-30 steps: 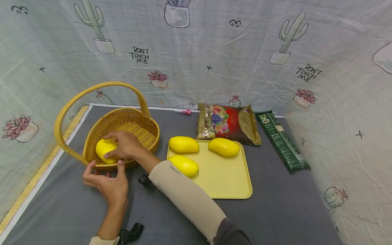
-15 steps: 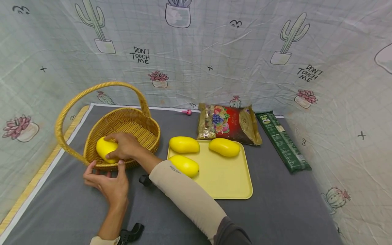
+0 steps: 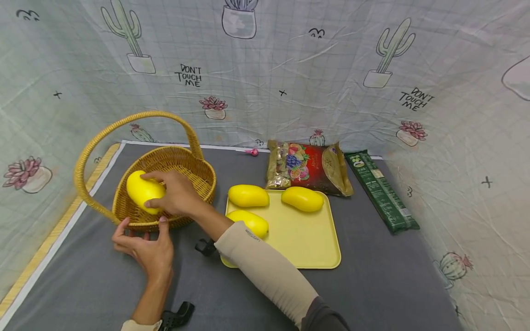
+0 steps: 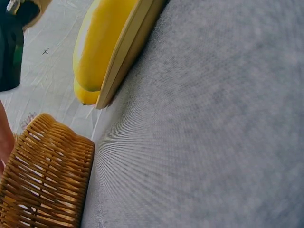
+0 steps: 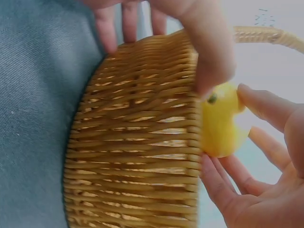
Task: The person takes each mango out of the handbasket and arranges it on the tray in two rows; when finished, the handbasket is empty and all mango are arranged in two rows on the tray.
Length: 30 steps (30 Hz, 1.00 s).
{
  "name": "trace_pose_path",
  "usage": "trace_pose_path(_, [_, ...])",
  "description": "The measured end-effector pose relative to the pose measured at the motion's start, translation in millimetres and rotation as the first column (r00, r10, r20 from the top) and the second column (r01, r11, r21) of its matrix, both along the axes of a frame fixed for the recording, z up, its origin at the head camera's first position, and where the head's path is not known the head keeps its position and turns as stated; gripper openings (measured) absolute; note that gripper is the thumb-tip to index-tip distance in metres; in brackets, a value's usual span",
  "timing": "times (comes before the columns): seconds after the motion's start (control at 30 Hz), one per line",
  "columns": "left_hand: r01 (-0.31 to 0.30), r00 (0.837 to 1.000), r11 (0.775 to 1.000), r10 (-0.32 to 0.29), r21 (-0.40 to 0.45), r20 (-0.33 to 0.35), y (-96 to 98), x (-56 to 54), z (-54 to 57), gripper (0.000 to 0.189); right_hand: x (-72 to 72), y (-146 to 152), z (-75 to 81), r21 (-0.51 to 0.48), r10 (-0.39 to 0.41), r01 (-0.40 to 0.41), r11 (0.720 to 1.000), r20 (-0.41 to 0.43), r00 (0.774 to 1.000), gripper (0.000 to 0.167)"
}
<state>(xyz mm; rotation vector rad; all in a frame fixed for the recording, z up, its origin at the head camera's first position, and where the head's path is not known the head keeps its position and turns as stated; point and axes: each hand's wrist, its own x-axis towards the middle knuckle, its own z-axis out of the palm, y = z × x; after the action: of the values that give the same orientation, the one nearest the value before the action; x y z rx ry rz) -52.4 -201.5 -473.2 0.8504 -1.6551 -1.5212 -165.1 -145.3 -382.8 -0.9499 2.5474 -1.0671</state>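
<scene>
My right hand (image 3: 178, 195) grips a yellow mango (image 3: 141, 189) between thumb and fingers, inside the left part of a wicker basket (image 3: 188, 172). In the right wrist view, that mango (image 5: 218, 130) shows above the basket's rim, its dark stem spot visible. At the near side of the basket, my left hand (image 3: 145, 250) holds the rim, its thumb over the edge and several fingers against the woven wall (image 5: 137, 142). To the right, 3 more mangoes, one at the back left (image 3: 248, 196), lie on a yellow tray (image 3: 306, 243); my right sleeve partly covers the nearest one.
A red and gold candy bag (image 3: 308, 166) lies behind the tray. Right of it is a long green packet (image 3: 381, 191). A small pink item (image 3: 252, 151) lies at the cloth's back edge. The basket's tall handle (image 3: 136, 117) arches over its opening.
My right hand has raised the mango a little from its lower spot in the basket, and the right forearm has shifted slightly right. The left hand has kept its place on the rim.
</scene>
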Motion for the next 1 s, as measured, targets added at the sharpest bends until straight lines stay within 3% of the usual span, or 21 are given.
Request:
trace_pose_path(0.37, [-0.016, 1.0, 1.0, 0.016, -0.019, 0.017, 1.2, -0.3, -0.8, 0.071, 12.7, 39.2, 24.0, -0.157, 0.015, -0.014, 0.988, 0.007, 1.0, 0.067])
trace_pose_path(0.67, [-0.007, 1.0, 1.0, 0.008, -0.015, 0.016, 0.9, 1.1, -1.0, 0.071, 21.7, 81.1, 29.9, -0.235, 0.003, -0.003, 0.972, -0.004, 1.0, 0.068])
trace_pose_path(1.0, [-0.013, 1.0, 1.0, 0.013, -0.007, 0.015, 1.1, 1.5, -0.4, 0.073, 30.3, 123.1, 26.4, -0.277, -0.01, 0.025, 0.961, 0.055, 0.998, 0.067])
